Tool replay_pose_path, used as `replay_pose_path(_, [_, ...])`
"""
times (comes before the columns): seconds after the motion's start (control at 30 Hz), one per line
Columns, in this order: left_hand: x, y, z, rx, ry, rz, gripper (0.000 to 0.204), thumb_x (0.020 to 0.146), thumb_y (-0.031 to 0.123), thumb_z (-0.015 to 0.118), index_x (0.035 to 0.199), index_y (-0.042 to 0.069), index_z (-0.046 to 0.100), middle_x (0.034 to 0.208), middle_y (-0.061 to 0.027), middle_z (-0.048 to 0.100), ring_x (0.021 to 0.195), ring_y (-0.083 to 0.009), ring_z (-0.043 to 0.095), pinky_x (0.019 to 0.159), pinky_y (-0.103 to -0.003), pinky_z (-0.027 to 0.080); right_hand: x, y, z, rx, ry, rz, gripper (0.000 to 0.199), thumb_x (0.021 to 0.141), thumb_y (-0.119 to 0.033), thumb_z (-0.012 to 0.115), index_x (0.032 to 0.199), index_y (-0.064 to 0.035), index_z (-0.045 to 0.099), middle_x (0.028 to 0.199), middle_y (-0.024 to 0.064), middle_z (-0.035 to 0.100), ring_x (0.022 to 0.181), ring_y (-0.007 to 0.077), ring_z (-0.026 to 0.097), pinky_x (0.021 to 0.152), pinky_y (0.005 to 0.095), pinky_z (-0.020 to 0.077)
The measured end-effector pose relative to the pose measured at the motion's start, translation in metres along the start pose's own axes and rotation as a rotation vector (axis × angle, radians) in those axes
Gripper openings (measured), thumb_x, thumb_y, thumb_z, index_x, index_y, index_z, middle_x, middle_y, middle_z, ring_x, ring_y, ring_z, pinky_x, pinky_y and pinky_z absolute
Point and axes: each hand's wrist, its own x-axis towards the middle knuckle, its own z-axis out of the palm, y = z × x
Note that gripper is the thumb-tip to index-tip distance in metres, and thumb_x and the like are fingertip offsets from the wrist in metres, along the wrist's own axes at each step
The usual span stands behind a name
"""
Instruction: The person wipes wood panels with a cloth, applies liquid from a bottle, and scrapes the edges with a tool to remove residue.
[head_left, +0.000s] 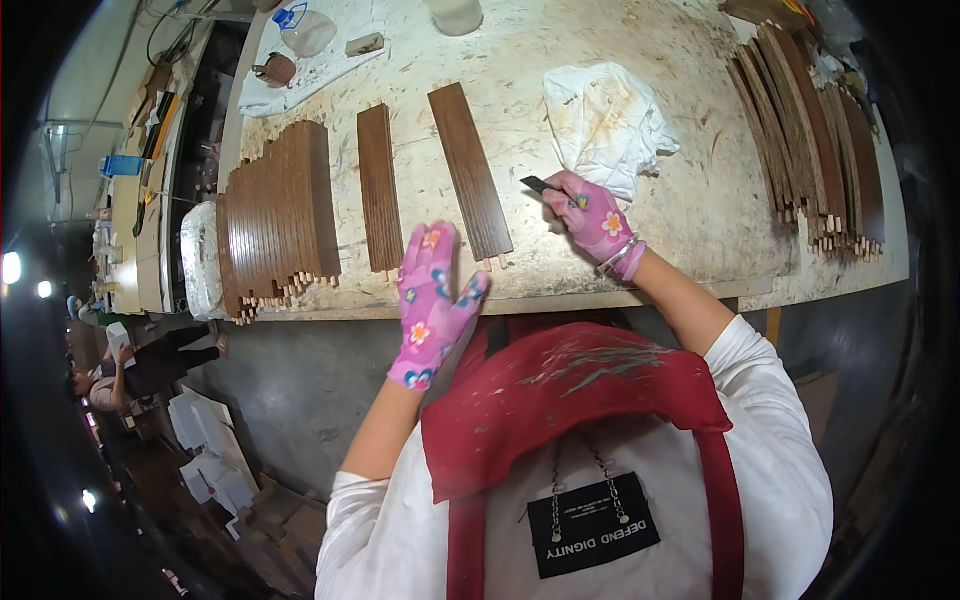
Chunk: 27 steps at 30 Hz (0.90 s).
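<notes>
Two dark brown wooden slats lie apart on the worktable, with pale dowels sticking out of their ends. My left hand point(430, 300), in a pink flowered glove, is open with its fingers stretched out at the near end of the left slat point(379, 190). Whether the fingertips touch it I cannot tell. The right slat point(470, 172) lies tilted between my two hands. Gloved the same way, my right hand point(597, 222) is closed around a small dark flat scraper-like tool point(536, 184), which points left above the table. Just beyond that hand lies a crumpled, stained white cloth point(607, 120).
A row of stacked slats point(280, 205) stands at the table's left, and more slats point(805, 130) at its right. Toward the back are a blue-capped plastic jug point(305, 32), a reddish cup point(275, 70) and a small block point(365, 44). Another person point(140, 370) is at far left.
</notes>
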Motion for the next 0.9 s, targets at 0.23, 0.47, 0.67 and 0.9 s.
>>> replay_pose_path(0.23, [0.003,0.005,0.047,0.344,0.0,-0.039,0.091,0.08,0.045,0.066,0.145,-0.004,0.026,0.151,-0.0202,0.029,0.142,-0.0364,0.021,0.115,-0.049,0.012,-0.005,0.006,0.021,0.244,-0.129,0.15,0.026,0.095,-0.025,0.053,0.1,-0.0002,0.056,0.093,0.0088,0.063,0.087,0.0163,0.063,0.07,0.0294,0.0545])
replay_pose_path(0.47, [0.008,0.027,0.041,-0.768,0.054,-0.461,0.061,0.095,0.026,0.057,0.145,0.003,0.03,0.123,-0.0167,0.056,0.107,-0.0299,0.06,0.091,-0.035,0.047,-0.021,0.022,0.035,0.574,-0.179,0.175,0.033,0.095,-0.03,0.055,0.107,0.0,0.052,0.104,0.0113,0.062,0.091,0.0194,0.064,0.075,0.0309,0.0549])
replay_pose_path(0.67, [0.007,0.02,0.006,-1.544,0.012,-0.641,0.047,0.096,0.026,0.056,0.133,0.001,0.043,0.125,-0.0177,0.057,0.099,-0.025,0.066,0.076,-0.027,0.054,-0.015,-0.012,0.003,0.493,-0.067,0.032,0.021,0.092,-0.02,0.06,0.098,0.0004,0.057,0.084,0.0131,0.065,0.068,0.0153,0.061,0.06,0.0271,0.0485])
replay_pose_path(0.9, [-0.006,0.008,-0.039,-1.57,0.059,-0.549,0.052,0.092,0.028,0.061,0.133,0.002,0.042,0.118,-0.0143,0.057,0.104,-0.0222,0.06,0.082,-0.027,0.049,0.022,-0.05,-0.108,-0.524,0.394,-0.212,0.027,0.09,-0.024,0.058,0.103,-0.0011,0.064,0.078,0.0138,0.066,0.071,0.0237,0.063,0.067,0.0319,0.0478])
